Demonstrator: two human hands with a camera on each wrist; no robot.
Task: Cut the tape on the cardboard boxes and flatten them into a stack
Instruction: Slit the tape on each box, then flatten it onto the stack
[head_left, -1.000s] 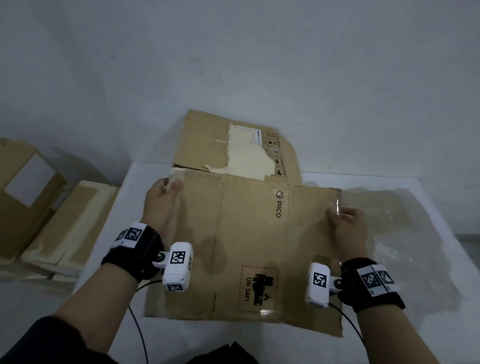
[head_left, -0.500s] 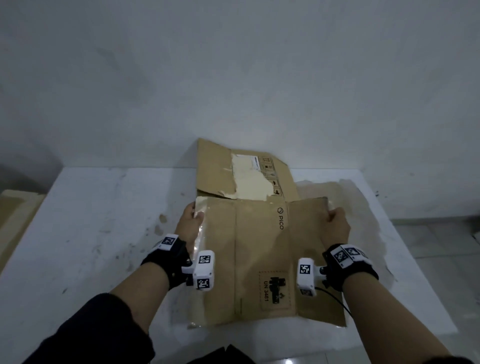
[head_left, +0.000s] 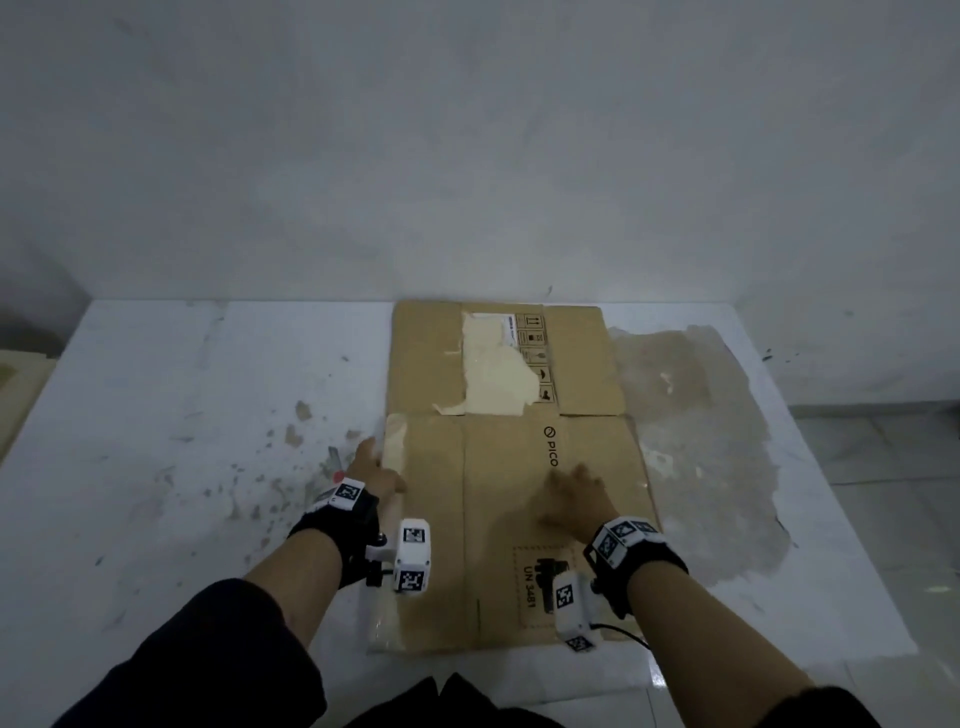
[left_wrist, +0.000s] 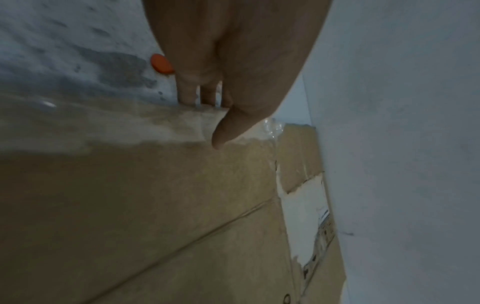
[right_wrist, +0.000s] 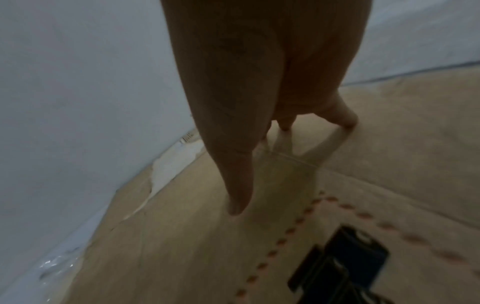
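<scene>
Item: flattened box, brown cardboard, lying flat on the worktop; near edge close to the worktop's front edge, far flap reaching the wall.

Right hand: palm down on the box's upper face, fingers straight and spread, pressing the cardboard and gripping nothing. A dashed red label border and black print lie on the wrist side of these fingers; the "PICO" print sits just left of them.

Left hand: at the box's left edge, thumb on top of the taped strip, fingers reaching down past the edge. Whether they curl under the cardboard cannot be told.

Orange disc: on the worktop, just beside the left fingers on the outer side; mostly hidden by the hand, what it belongs to unclear.

Open room: wide bare worktop left of the left hand; a narrower strip right of the box.

Far flap: beyond both hands, bearing a torn pale patch and small handling symbols, too small to read.

Surface: white worktop, scuffed and speckled left of the box, with a large brownish stain to its right. Tiled floor past the right edge. Plain pale wall behind; dim light.
</scene>
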